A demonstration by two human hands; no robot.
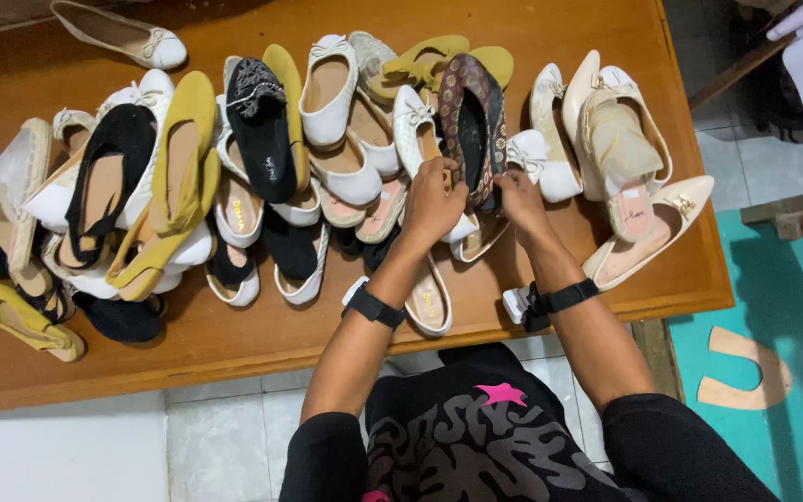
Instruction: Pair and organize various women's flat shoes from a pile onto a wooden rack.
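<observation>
Presently, item one: dark patterned flat shoe point(472, 116), upper centre of the frame, standing on its heel end amid the heap, toe pointing toward the table's far edge. Left hand point(431, 206) pinches its heel from the left; right hand point(519, 203) closes on the heel from the right, fingers pressed against it.

Item two: heap of shoes point(234, 186), white, black and mustard, overlapping from the left edge to the centre. Risk, as I judge it: pulling the dark shoe free could drag the white bow flat point(414, 130) touching it, or topple neighbours stacked loosely.

Item three: cream heeled shoe point(648, 232), right of frame, heel just beside the table's corner; a nudge from the right forearm could send it over.

Item four: wooden table point(234, 344). Bare room along the near edge, lower left, and along the far edge.
</observation>
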